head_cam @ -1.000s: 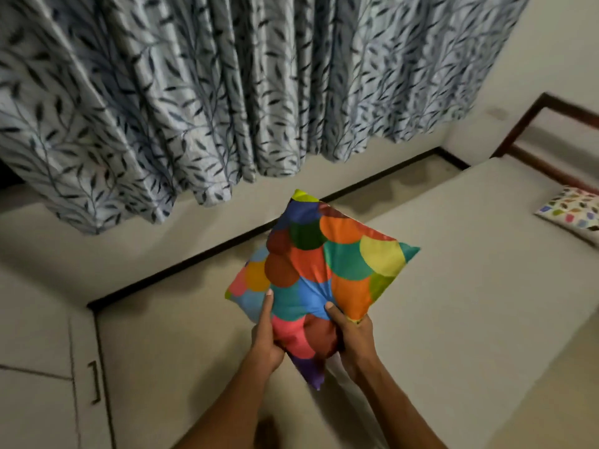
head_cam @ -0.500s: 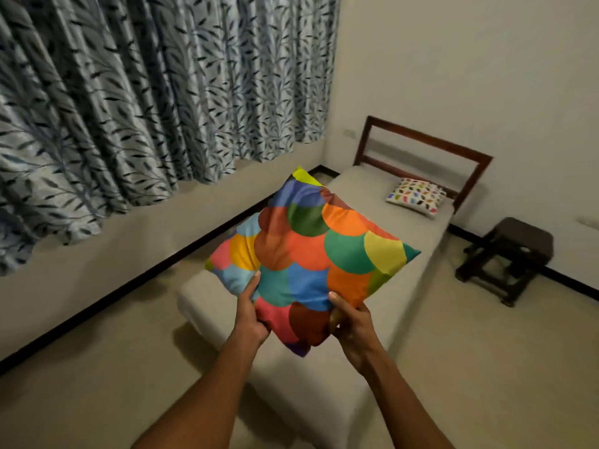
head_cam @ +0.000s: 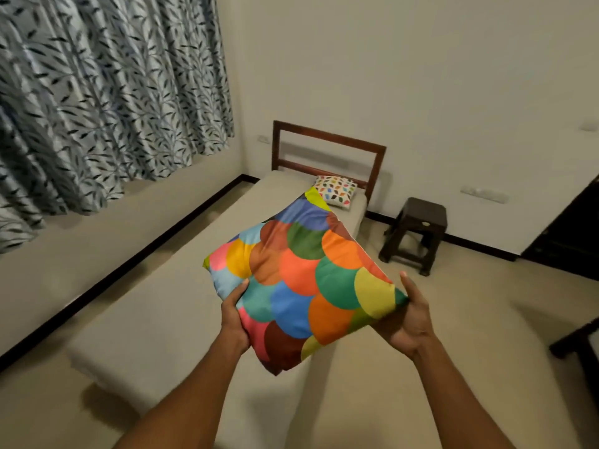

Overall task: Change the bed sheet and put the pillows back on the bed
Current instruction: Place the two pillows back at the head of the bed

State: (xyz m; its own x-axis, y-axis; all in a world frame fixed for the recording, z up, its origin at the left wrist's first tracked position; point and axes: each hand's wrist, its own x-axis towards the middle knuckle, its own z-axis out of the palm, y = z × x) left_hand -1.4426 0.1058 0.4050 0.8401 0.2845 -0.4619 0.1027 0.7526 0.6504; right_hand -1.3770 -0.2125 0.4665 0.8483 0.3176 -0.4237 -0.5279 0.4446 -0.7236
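A pillow with bright coloured circles (head_cam: pixel 301 280) is held in the air above the foot half of the bed (head_cam: pixel 155 322). My left hand (head_cam: pixel 234 317) grips its lower left edge, thumb on top. My right hand (head_cam: pixel 410 319) holds its right corner from the side and below. The bed carries a plain beige sheet and runs away from me to a dark wooden headboard (head_cam: pixel 327 147). A small white pillow with coloured leaf marks (head_cam: pixel 335 191) lies at the head end.
A leaf-patterned blue-grey curtain (head_cam: pixel 97 92) hangs along the left wall beside the bed. A dark wooden stool (head_cam: pixel 416 231) stands on the floor right of the headboard. Dark furniture (head_cam: pixel 570 238) sits at the right edge.
The view has swung right toward the head of the bed. My right hand slid from the pillow's bottom out to its right corner, and the pillow now lies flatter.
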